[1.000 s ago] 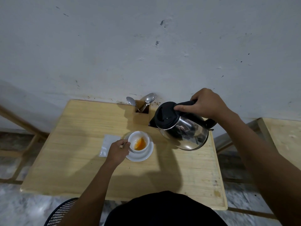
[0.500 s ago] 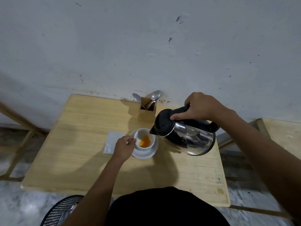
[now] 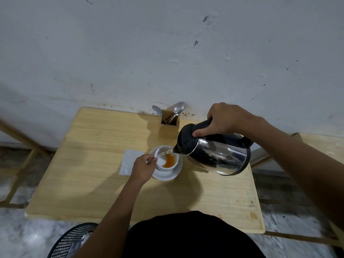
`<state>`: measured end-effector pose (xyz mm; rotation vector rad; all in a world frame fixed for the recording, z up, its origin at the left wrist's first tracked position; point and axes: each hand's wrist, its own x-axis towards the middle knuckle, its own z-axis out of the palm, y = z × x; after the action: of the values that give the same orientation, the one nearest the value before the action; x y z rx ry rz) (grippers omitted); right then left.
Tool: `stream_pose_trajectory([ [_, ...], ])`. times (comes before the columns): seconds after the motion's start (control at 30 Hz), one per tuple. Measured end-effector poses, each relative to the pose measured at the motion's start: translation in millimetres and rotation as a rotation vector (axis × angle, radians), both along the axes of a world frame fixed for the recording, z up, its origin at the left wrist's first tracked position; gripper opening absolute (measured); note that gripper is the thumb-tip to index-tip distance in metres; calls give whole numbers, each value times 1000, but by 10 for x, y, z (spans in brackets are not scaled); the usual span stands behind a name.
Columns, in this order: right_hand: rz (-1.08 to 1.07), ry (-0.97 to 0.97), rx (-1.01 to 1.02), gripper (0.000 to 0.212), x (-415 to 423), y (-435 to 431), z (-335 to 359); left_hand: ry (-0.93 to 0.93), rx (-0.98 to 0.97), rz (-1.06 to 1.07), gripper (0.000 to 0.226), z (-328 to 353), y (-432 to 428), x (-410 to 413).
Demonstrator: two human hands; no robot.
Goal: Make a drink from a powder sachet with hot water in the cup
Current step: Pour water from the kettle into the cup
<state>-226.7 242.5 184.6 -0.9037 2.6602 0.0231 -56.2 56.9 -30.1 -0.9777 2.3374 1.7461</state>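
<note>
**Hot water goes into the cup while the spoon waits**

The right hand (image 3: 226, 118) is closed around the black handle of the steel kettle (image 3: 216, 155) and tilts it toward the left, so that the spout comes just above the rim of the white cup (image 3: 167, 162); a thin stream of water falls from the spout into the cup, where an orange patch of powder or liquid lies on the bottom. The cup stands on a white saucer (image 3: 166, 175), near the middle of the wooden surface (image 3: 89, 179); the saucer probably is there to catch drops. The left hand (image 3: 143, 169) rests just beside the cup; its fingers are pinched together on the handle of a small spoon (image 3: 150, 161), whose far end reaches into the cup; it seems ready for stirring, and the hand may also steady the cup during the pour.

The white sachet (image 3: 130, 162) lies flat on the surface, left of the saucer and partly under the left hand; whether it is empty, one cannot tell. A wooden holder (image 3: 168, 128) with two spoons stands behind the cup, near the wall, close to the kettle lid but not touching it. Nothing blocks the stream; the risk is rather splashing of hot water on the left fingers, which are near.
</note>
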Motion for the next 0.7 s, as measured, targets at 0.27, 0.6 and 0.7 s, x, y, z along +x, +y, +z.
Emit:
stream_pose_trajectory([
  [0.27,-7,-6,46,74,-43,2,13,-9,10,3,26,-16,-30,-11],
  [0.6,-7,7,53,73,-62,53,37,-13,13,6,25,-3,-27,-30],
  [0.7,-10,5,58,72,-49,70,28,-14,14,13,25,4,-19,-32],
])
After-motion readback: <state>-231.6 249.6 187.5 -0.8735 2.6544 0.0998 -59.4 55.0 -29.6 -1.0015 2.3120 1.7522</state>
